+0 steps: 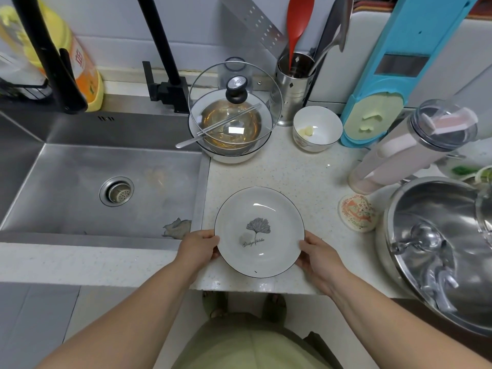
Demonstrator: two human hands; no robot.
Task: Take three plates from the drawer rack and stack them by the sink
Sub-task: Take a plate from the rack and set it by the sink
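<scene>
A white plate (259, 209) with a thin dark rim and a grey ginkgo leaf print sits on the speckled counter (292, 177), just right of the steel sink (80, 177). My left hand (198, 249) grips its left edge, thumb over the rim. My right hand (318, 255) grips its right edge the same way. Whether other plates lie under it I cannot tell. The drawer rack is out of view.
Behind the plate stands a white bowl (231, 153) holding a glass bowl, chopsticks and a glass lid (235, 102). A small white bowl (316, 129), a utensil holder (292, 86), a blue slicer (386, 97), a tumbler (415, 147), a coaster (358, 211) and a steel pot (439, 243) crowd the right.
</scene>
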